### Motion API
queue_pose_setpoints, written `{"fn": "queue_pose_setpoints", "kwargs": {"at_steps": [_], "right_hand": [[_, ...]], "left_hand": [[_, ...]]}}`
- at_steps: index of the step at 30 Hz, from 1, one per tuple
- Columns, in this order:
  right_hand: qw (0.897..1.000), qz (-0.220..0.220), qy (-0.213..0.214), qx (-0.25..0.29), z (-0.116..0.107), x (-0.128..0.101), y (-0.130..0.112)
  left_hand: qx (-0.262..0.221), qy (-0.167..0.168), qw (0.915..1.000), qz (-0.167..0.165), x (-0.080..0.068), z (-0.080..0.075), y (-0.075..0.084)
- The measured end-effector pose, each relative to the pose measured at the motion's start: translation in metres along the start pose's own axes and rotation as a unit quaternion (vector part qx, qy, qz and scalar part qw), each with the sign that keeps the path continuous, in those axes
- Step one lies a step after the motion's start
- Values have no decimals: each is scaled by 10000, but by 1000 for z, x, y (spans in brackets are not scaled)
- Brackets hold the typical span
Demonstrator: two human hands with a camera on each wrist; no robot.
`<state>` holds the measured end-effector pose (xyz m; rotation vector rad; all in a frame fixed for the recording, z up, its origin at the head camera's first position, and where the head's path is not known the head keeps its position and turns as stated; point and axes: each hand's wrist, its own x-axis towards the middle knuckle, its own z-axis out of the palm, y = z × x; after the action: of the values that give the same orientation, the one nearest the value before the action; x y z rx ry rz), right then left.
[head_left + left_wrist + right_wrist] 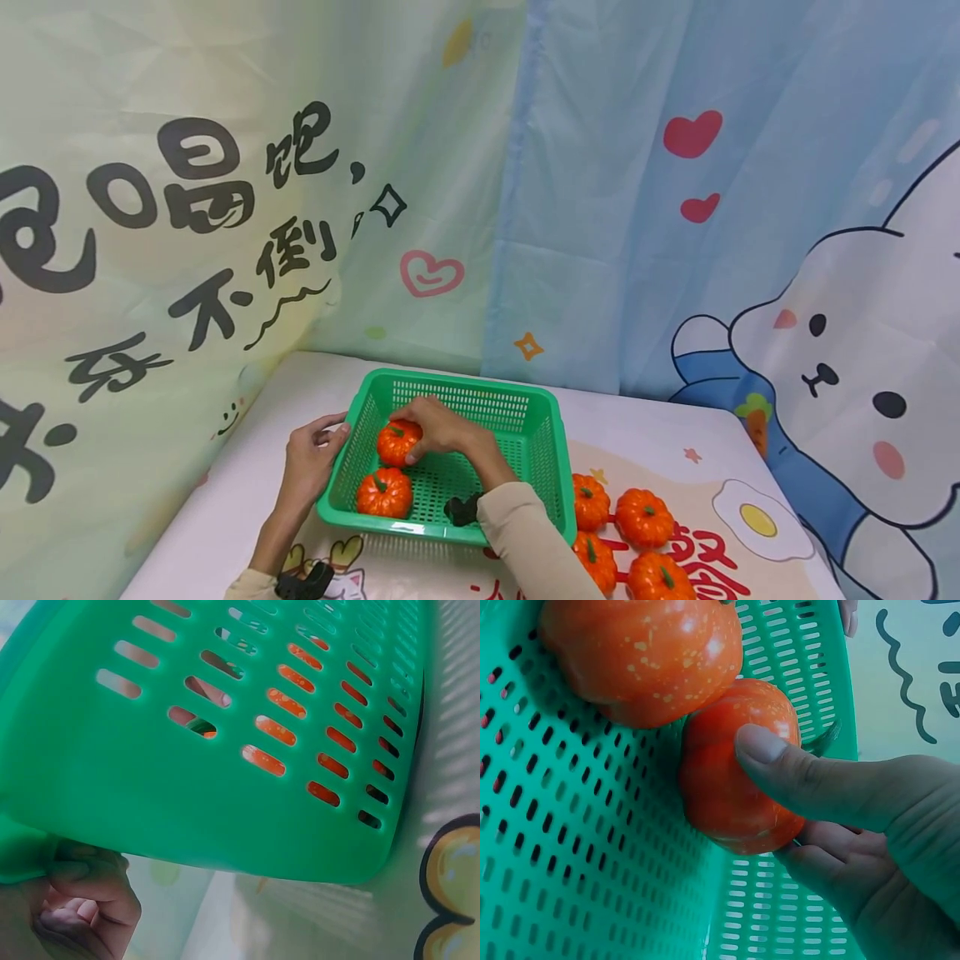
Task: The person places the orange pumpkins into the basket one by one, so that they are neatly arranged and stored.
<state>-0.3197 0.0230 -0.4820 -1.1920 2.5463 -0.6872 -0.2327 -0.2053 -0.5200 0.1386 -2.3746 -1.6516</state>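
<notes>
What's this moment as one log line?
right hand: grips orange pumpkin in green basket; left hand: holds basket rim; second pumpkin: inside; four pumpkins: outside

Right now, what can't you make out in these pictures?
Left wrist: most of the inside of the green basket, hidden by its wall.
Right wrist: fingertips of the right hand, thumb aside, hidden behind the gripped pumpkin.
Right wrist: part of the upper pumpkin, cut off by the top edge.
Head: part of the nearest outside pumpkin, cut off by the bottom edge.

Left bare hand, fingers curled; right bare hand, thumb opposite fingers, pinching; beige-sleeved right arm slanting forward-left, left forearm angled forward-right.
</notes>
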Motion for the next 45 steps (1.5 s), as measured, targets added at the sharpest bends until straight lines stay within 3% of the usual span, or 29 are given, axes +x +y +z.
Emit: {"fn": "queue_pose_setpoints", "kwargs": {"at_steps": [8,15,20,23,30,35,39,43,45], "right_hand": [[10000,16,-26,-53,1,1,1],[9992,-292,-31,-273,4,3,9],[9970,-618,211,-407,35,27,61],[9962,-641,324,-490,46,35,79],[9998,-67,162,-103,19,15,36],[9992,-108,276,-284,19,9,33],[9997,129,159,-93,4,0,7],[9996,238,76,-108,1,-3,2],[9995,198,94,-249,8,2,14]], "left_hand": [[0,9,10000,22,0,0,0],[-7,-8,10000,-8,-2,-1,1],[-24,-4,10000,4,-2,-1,2],[-17,1,10000,27,-2,-1,2],[-14,-10,10000,-19,-1,-1,1],[-51,-52,10000,-18,-1,-1,2],[-89,-83,9999,-3,-1,-1,1],[-62,-69,10000,0,-2,-1,1],[-36,-60,10000,-9,-2,-1,1]]}}
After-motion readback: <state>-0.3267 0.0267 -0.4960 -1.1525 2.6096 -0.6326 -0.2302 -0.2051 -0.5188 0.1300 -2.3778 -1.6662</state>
